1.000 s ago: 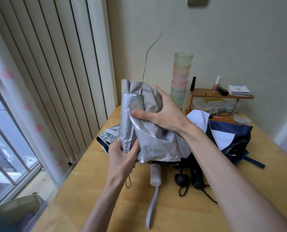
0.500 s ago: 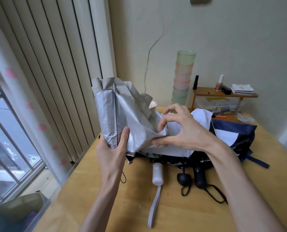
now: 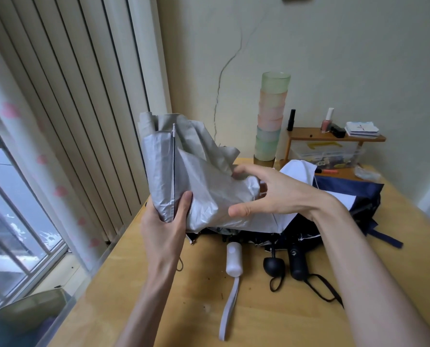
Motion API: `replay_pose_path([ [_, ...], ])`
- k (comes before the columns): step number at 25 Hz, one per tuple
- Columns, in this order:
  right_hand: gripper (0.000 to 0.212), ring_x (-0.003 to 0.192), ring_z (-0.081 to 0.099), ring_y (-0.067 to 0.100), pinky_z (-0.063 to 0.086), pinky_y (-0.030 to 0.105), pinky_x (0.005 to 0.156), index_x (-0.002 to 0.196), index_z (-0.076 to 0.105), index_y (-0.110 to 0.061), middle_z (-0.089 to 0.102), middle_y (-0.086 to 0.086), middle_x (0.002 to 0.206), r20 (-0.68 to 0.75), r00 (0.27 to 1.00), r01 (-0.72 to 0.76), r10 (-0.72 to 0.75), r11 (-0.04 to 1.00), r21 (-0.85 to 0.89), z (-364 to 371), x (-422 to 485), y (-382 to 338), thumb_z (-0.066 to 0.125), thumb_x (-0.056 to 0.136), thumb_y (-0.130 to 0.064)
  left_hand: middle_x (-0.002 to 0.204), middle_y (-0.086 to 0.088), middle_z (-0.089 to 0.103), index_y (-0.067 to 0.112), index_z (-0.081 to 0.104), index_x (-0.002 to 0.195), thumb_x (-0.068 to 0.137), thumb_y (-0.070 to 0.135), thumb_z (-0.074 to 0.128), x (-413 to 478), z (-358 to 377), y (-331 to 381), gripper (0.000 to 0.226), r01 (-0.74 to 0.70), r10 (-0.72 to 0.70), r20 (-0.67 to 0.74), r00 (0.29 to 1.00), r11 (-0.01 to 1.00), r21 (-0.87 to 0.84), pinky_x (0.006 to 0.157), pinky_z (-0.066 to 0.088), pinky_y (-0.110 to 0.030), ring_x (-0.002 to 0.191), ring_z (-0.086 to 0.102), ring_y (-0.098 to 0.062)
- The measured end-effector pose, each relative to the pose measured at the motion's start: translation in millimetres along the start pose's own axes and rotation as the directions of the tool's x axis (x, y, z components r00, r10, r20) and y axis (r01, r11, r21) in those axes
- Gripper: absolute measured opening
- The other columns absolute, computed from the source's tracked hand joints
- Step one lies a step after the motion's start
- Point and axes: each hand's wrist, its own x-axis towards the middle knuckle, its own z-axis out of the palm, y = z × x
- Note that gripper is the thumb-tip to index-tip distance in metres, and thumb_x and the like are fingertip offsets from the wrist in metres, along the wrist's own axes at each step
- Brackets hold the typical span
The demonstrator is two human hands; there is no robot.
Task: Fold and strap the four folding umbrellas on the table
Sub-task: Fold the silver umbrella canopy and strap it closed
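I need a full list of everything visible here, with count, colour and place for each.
silver umbrella: 1, silver-grey, held above the table's left side
navy-and-white umbrella: 1, navy and white, mid-table
white handle: 1, white, with strap, in front
round black handle: 1, black, right of the white handle
straight black handle: 1, black, further right
stacked cups: several, pastel green and pink, by the wall
wooden shelf: 1, brown, table's back right
nail polish bottle: 1, pink, on the shelf
clear box: 1, transparent, under the shelf
table: 1, light wood
blinds: 1 set, beige, left
left hand: grips the silver umbrella's folded part
right hand: spread at its loose fabric
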Motion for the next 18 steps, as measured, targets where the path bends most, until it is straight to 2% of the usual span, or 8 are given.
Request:
replay_pose_path([
  [3, 0.042, 0.09, 0.065, 0.012, 0.052, 0.034, 0.088, 0.097, 0.073, -0.028, 0.067, -0.011, 0.099, -0.007, 0.999, -0.034, 0.034, 0.999, -0.03, -1, -1, 1, 0.09, 0.073, -0.058, 0.068, 0.006, 0.061, 0.032, 0.056, 0.078, 0.091, 0.039, 0.081, 3, -1, -3, 0.029, -0.006, 0.007, -0.047, 0.999, 1.0, 0.027, 0.054, 0.051, -0.047, 0.06, 0.056, -0.023],
  [7, 0.033, 0.089, 0.064, 0.021, 0.05, 0.031, 0.089, 0.081, 0.068, -0.012, 0.066, 0.005, 0.087, -0.057, 0.997, 0.064, -0.052, 0.972, 0.227, -13, -17, -2, 0.087, 0.081, -0.039, 0.079, 0.003, 0.066, 0.031, 0.06, 0.089, 0.089, 0.046, 0.082, 6, -4, -10, 0.027, 0.043, -0.043, -0.075, 0.996, 0.999, 0.006, 0.06, 0.054, -0.056, 0.067, 0.06, -0.021],
  [9, 0.032, 0.08, 0.058, 0.017, 0.048, 0.022, 0.077, 0.076, 0.061, -0.012, 0.06, 0.006, 0.079, -0.203, 0.973, 0.165, -0.111, 0.948, 0.274, -22, -21, -2, 0.085, 0.082, -0.031, 0.087, 0.006, 0.066, 0.03, 0.059, 0.098, 0.086, 0.05, 0.083, 5, -4, -6, 0.033, 0.071, -0.074, -0.061, 0.995, 0.996, -0.049, 0.065, 0.058, -0.047, 0.073, 0.063, -0.014],
  [11, 0.035, 0.072, 0.056, 0.017, 0.048, 0.022, 0.068, 0.075, 0.054, -0.008, 0.056, 0.017, 0.075, -0.343, 0.928, 0.243, -0.146, 0.935, 0.259, -24, -18, 1, 0.084, 0.084, -0.025, 0.096, 0.008, 0.067, 0.026, 0.058, 0.109, 0.087, 0.048, 0.078, 4, -3, -3, 0.037, 0.083, -0.085, -0.017, 0.996, 0.99, -0.114, 0.069, 0.055, -0.025, 0.079, 0.065, 0.0],
  [13, 0.036, 0.066, 0.059, 0.016, 0.052, 0.023, 0.064, 0.075, 0.048, -0.007, 0.056, 0.011, 0.069, -0.48, 0.864, 0.308, -0.153, 0.914, 0.263, -20, -12, 5, 0.08, 0.088, -0.019, 0.105, 0.007, 0.067, 0.026, 0.057, 0.118, 0.098, 0.039, 0.069, 2, -1, -2, 0.027, 0.125, -0.115, 0.07, 0.991, 0.979, -0.16, 0.07, 0.054, -0.016, 0.084, 0.065, 0.005],
  [15, 0.036, 0.063, 0.061, 0.014, 0.053, 0.023, 0.063, 0.074, 0.048, -0.01, 0.056, -0.006, 0.065, -0.582, 0.803, 0.349, -0.133, 0.895, 0.278, -15, -9, 10, 0.079, 0.089, -0.021, 0.11, 0.001, 0.068, 0.024, 0.057, 0.124, 0.104, 0.028, 0.065, 4, -3, -6, 0.022, 0.159, -0.133, 0.153, 0.979, 0.972, -0.172, 0.071, 0.056, -0.021, 0.09, 0.068, -0.003],
  [16, 0.035, 0.064, 0.063, 0.015, 0.053, 0.023, 0.065, 0.077, 0.052, -0.009, 0.058, -0.008, 0.065, -0.577, 0.809, 0.329, -0.11, 0.898, 0.29, -14, -9, 13, 0.079, 0.089, -0.028, 0.109, -0.004, 0.068, 0.022, 0.057, 0.125, 0.104, 0.027, 0.066, 5, -3, -6, 0.023, 0.165, -0.132, 0.183, 0.974, 0.97, -0.176, 0.069, 0.058, -0.028, 0.089, 0.068, -0.01],
  [18, 0.048, 0.072, 0.07, 0.019, 0.055, 0.029, 0.074, 0.095, 0.066, -0.003, 0.068, 0.006, 0.073, -0.457, 0.888, 0.203, -0.046, 0.932, 0.301, -12, -12, 19, 0.082, 0.087, -0.048, 0.102, -0.006, 0.066, 0.018, 0.056, 0.126, 0.102, 0.033, 0.069, 4, -3, -6, 0.032, 0.144, -0.107, 0.213, 0.971, 0.975, -0.171, 0.065, 0.058, -0.037, 0.084, 0.067, -0.018],
])
